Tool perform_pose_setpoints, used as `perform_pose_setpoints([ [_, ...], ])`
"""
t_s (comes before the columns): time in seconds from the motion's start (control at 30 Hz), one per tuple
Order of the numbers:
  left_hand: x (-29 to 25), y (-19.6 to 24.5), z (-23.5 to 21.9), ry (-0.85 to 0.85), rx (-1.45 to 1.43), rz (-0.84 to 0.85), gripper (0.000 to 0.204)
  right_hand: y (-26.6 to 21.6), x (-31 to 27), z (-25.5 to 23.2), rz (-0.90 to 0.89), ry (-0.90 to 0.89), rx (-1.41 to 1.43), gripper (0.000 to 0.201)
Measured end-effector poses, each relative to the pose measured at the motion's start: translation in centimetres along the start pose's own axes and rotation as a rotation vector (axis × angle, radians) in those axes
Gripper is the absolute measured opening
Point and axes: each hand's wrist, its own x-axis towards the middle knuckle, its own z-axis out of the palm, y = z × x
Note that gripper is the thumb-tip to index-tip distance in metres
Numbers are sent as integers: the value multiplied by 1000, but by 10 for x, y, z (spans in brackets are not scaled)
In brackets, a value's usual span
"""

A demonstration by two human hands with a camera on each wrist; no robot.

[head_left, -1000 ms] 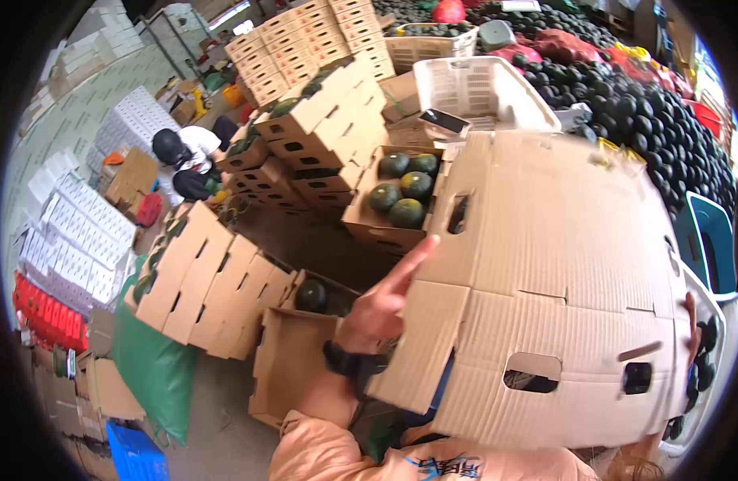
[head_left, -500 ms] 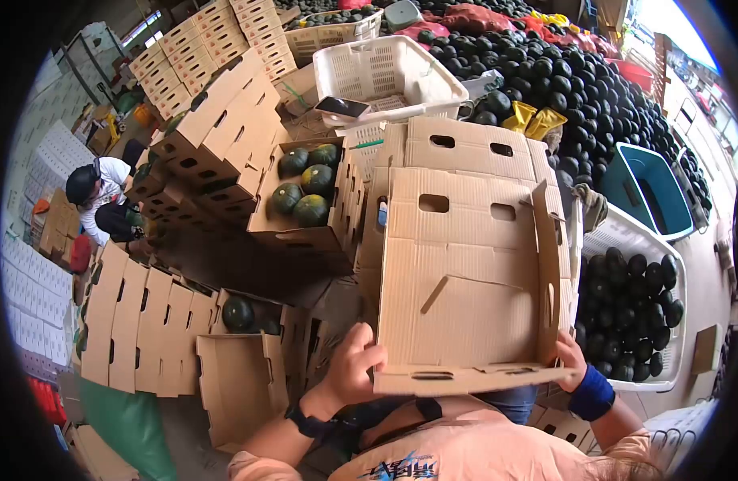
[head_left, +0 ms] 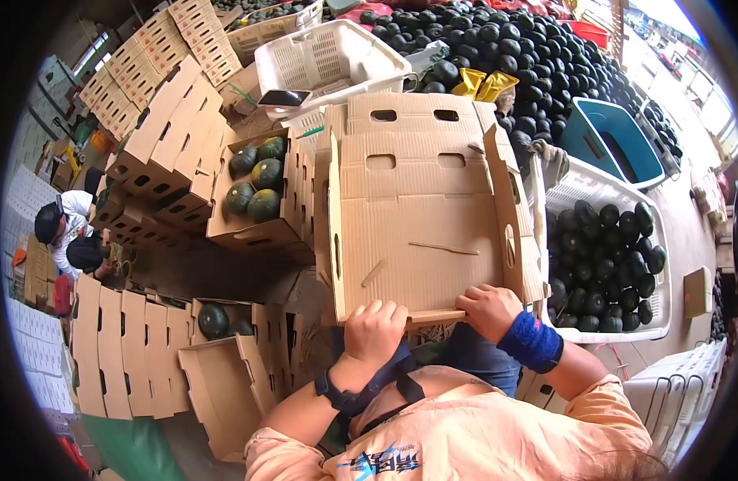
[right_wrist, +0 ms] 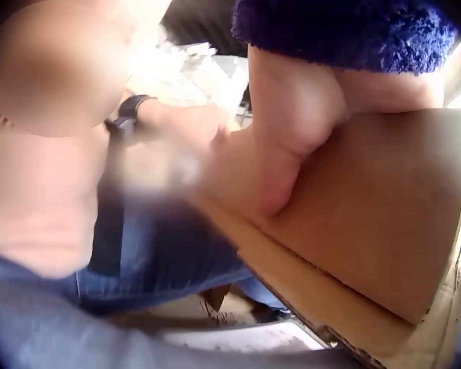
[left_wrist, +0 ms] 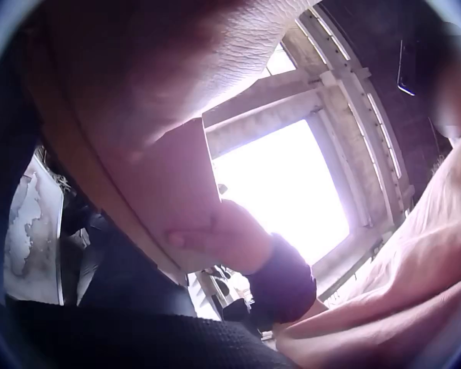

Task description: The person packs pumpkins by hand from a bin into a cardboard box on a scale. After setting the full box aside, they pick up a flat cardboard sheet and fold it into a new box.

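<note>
An open cardboard box (head_left: 425, 224), with its left, right and near sides standing up, lies in front of me on other cardboard. At the near side's left end, my left hand (head_left: 375, 329) grips the edge, fingers over the top. My right hand (head_left: 491, 311), below a blue wristband, grips the same edge further right. In the right wrist view, the right thumb (right_wrist: 280, 184) presses against the outer face of the cardboard panel (right_wrist: 369, 207). Two thin cardboard strips lie on the box floor. In the left wrist view the left hand is close and blurred.
To the left, a box of green melons (head_left: 257, 180) stands beside stacked cartons (head_left: 168, 136). A white crate (head_left: 606, 313) of dark melons is at the right, near a teal bin (head_left: 618, 144). A phone (head_left: 285, 98) rests by another white crate (head_left: 337, 60). Another person (head_left: 68, 228) crouches far left.
The cardboard has swung down from a raised, tilted position to lie flat before me. Its left side now stands up. Both hands have come to the near edge, the right hand moving inward.
</note>
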Motion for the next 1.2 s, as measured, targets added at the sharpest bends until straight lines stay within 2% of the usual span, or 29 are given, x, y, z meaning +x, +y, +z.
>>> perform_pose_setpoints([
  [0.03, 3, -2, -2, 139, -24, 60, 19, 5, 5, -5, -40, -3, 5, 27],
  [0.13, 1, 2, -29, 207, -357, 66, 17, 13, -5, -19, -81, 27, 65, 23],
  [0.17, 4, 4, -49, 534, -258, 227, 20, 16, -11, -34, -72, 84, 93, 22],
  [0.2, -11, 3, -76, 620, -152, 241, 32, 19, -17, -50, -67, 137, 122, 21],
  [0.27, -31, -26, -85, 1000, -223, 233, 64, 24, -29, -73, -30, 602, 487, 18],
  [0.3, -32, -29, -86, 1027, -614, 35, 70, 22, -38, -73, 110, 697, 650, 18],
  [0.33, -24, -33, -89, 1027, -976, -42, 85, 18, -46, -72, 253, 787, 811, 19],
  [0.37, -18, -44, -91, 861, -1243, -66, 86, 7, -41, -70, 174, 837, 737, 23],
  [0.4, -13, -58, -91, 677, -1495, -87, 87, -8, -33, -75, 119, 799, 509, 26],
  [0.47, -9, -82, -77, 470, -2000, -117, 84, -19, -37, -64, -148, 311, 272, 32],
  [0.5, -15, -107, -54, 500, -1946, -148, 79, -21, -42, -45, -250, 17, 322, 35],
  [0.53, -15, -97, -70, 457, -1709, -347, 81, -22, -47, -32, -352, -278, 372, 38],
  [0.57, -18, -97, -71, 372, -1656, -317, 81, -18, -51, -28, -526, -320, 618, 36],
  [0.6, -22, -100, -69, 293, -1603, -284, 80, -10, -50, -46, -520, -420, 806, 35],
  [0.63, -28, -108, -63, 176, -1688, -391, 77, 8, -44, -64, -545, -147, 815, 40],
  [0.67, -30, -105, -61, 184, -1754, -424, 70, 27, -39, -78, -559, 120, 820, 46],
  [0.7, -29, -100, -60, 149, -1806, -420, 68, 44, -34, -77, -266, 503, 787, 58],
  [0.8, -20, -87, -46, 100, -1867, -365, 59, 86, 9, -47, 241, 395, 1559, 80],
  [0.87, -21, -93, -44, 128, -1753, -459, 51, 107, 26, 3, -43, 307, 1519, 69],
  [0.9, -24, -105, -30, 184, -1831, -337, 40, 122, 32, 21, -179, 267, 1471, 64],
  [0.93, -23, -115, -17, 226, -1909, -218, 29, 113, 24, 18, -150, 323, 1511, 60],
  [0.97, -17, -107, -23, 338, -1882, -254, 29, 103, 17, 14, -122, 381, 1549, 57],
  [1.0, -14, -94, -27, 443, -1857, -295, 34, 72, 14, -3, 69, 540, 1671, 53],
  [1.03, -16, -94, -19, 449, -1647, -295, 40, 64, 21, 5, 14, 647, 1567, 56],
  [1.07, -14, -95, -14, 463, -1434, -276, 47, 48, 17, -10, -13, 680, 1463, 44],
  [1.1, -12, -78, -22, 520, -1564, -292, 49, 53, 15, -3, -90, 657, 1517, 32],
  [1.13, -19, -94, -7, 494, -1809, -227, 53, 62, 17, 11, -176, 629, 1571, 25],
  [1.17, -21, -105, -2, 403, -1887, -55, 49, 73, 20, 23, -268, 594, 1619, 26],
  [1.2, -17, -106, -10, 244, -1697, -5, 42, 80, 20, 28, -363, 550, 1664, 35],
])
